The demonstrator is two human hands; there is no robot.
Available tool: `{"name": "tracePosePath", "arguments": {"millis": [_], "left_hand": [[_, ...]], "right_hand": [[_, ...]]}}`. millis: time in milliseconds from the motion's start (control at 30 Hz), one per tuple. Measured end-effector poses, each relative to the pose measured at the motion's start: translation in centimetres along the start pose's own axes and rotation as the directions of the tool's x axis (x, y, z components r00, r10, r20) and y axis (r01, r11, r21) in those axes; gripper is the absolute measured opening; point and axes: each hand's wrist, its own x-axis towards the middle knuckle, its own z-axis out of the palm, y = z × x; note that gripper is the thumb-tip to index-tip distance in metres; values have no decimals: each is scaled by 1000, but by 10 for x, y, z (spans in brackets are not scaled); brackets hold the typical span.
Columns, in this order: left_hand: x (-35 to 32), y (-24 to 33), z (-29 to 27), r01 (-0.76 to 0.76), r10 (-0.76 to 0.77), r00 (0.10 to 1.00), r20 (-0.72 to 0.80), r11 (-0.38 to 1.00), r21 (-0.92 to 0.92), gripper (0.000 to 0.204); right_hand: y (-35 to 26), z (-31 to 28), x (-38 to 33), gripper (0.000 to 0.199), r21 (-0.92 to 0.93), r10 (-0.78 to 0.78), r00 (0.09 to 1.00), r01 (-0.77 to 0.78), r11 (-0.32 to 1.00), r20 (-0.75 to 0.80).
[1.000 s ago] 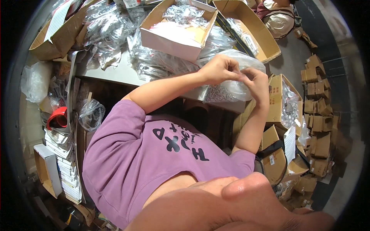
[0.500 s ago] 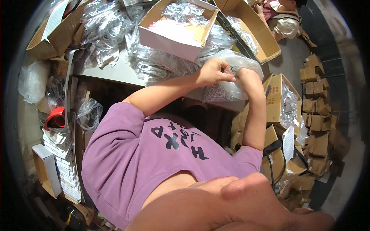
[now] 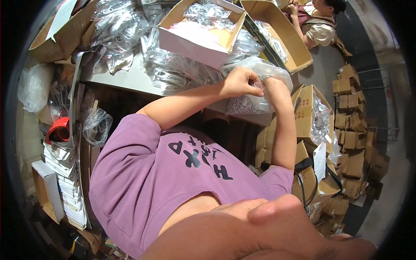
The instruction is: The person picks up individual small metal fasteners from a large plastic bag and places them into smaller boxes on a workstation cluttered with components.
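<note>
My left hand (image 3: 241, 81) is closed in a pinch, with a small clear plastic bag (image 3: 258, 86) between thumb and fingers. Just right of it, my right hand (image 3: 277, 91) reaches over and into a large clear plastic bag (image 3: 269, 66); its fingers are hidden there. In the lower part of the large bag lie many small greyish pieces (image 3: 245, 105), too small to name. The large bag rests at the table's front right edge.
Heaps of clear plastic packets (image 3: 184, 71) cover the table (image 3: 130, 82). A white box (image 3: 195, 48) and an open carton (image 3: 299, 60) hold more packets. More cartons (image 3: 308, 110) stand to my right. Stacked boxes (image 3: 353, 143) and a person (image 3: 318, 26) are farther off.
My right hand has moved slightly away from my left, down into the large bag. The small bag shows more plainly in my left fingers. The whole view has shifted a little.
</note>
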Motion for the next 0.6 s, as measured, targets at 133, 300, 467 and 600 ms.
{"name": "tracePosePath", "arguments": {"millis": [133,300,467,600], "left_hand": [[-1,3,0,-28,28,1000,-3,999,14,22],[0,3,1,-20,20,1000,7,1000,-6,23],[-3,2,0,-17,17,1000,-1,998,62,24],[-1,6,1,-9,11,1000,-14,991,133,25]], "right_hand": [[0,3,0,17,32,2,999,-1,999,-32],[2,-3,-3,16,68,-38,999,40,997,-31],[10,-10,-12,14,262,-166,955,230,937,-244],[10,-36,-29,12,578,-56,934,265,772,-353]]}}
